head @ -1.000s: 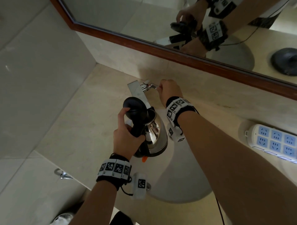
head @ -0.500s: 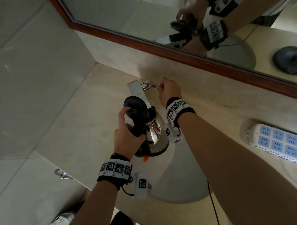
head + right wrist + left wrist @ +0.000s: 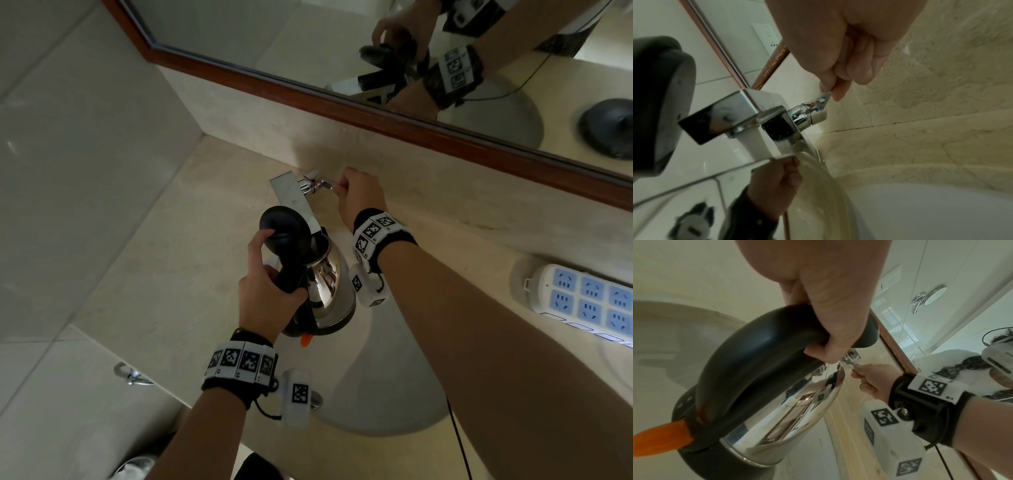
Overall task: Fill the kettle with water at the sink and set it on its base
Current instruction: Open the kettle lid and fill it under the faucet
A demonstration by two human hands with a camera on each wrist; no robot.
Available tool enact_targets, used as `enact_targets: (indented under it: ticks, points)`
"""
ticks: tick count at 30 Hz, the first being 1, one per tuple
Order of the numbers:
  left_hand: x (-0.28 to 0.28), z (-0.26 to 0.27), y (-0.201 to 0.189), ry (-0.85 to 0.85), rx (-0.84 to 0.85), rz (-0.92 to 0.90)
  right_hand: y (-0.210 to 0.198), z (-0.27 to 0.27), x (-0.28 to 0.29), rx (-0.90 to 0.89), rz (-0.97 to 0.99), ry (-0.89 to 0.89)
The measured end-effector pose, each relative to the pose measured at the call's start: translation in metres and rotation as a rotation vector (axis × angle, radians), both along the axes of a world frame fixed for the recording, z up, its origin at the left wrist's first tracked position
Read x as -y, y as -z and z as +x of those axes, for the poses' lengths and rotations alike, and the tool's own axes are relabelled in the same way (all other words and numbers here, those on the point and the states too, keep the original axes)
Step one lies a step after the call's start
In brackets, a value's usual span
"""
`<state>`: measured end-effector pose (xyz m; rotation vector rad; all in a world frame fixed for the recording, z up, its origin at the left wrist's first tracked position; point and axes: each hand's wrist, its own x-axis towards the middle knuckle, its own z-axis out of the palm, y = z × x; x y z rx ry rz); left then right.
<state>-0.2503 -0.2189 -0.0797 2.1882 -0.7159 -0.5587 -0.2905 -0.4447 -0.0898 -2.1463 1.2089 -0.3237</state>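
A shiny steel kettle [image 3: 329,287] with a black handle and raised black lid [image 3: 284,226] hangs over the sink [image 3: 387,377], its mouth under the flat chrome tap spout [image 3: 294,198]. My left hand [image 3: 267,294] grips the kettle's handle [image 3: 756,356]; an orange switch [image 3: 661,438] sticks out at the kettle's foot. My right hand [image 3: 359,197] pinches the thin chrome tap lever [image 3: 826,97] between thumb and forefinger. Red and blue dots mark the tap's valve body [image 3: 812,113]. No water stream shows. The kettle's base appears only as a dark disc reflected in the mirror [image 3: 609,126].
A wood-framed mirror [image 3: 342,99] runs along the back wall above the beige stone counter [image 3: 164,274]. A white and blue power strip [image 3: 582,301] lies on the counter at the right. A tiled wall closes the left side.
My right hand on the tap lever has shifted slightly up and left. The kettle stays under the spout in my left hand.
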Motion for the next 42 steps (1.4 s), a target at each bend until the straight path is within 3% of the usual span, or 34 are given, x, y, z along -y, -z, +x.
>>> enact_targets:
  ticks: [18,42]
  points:
    - [0.003,-0.004,0.001,-0.019,-0.024,-0.008,-0.003,-0.001,-0.001,-0.066,-0.080,-0.058]
    - [-0.010,-0.002,0.001,0.070,0.022,-0.013,-0.001,0.005,-0.018,0.005,-0.037,-0.008]
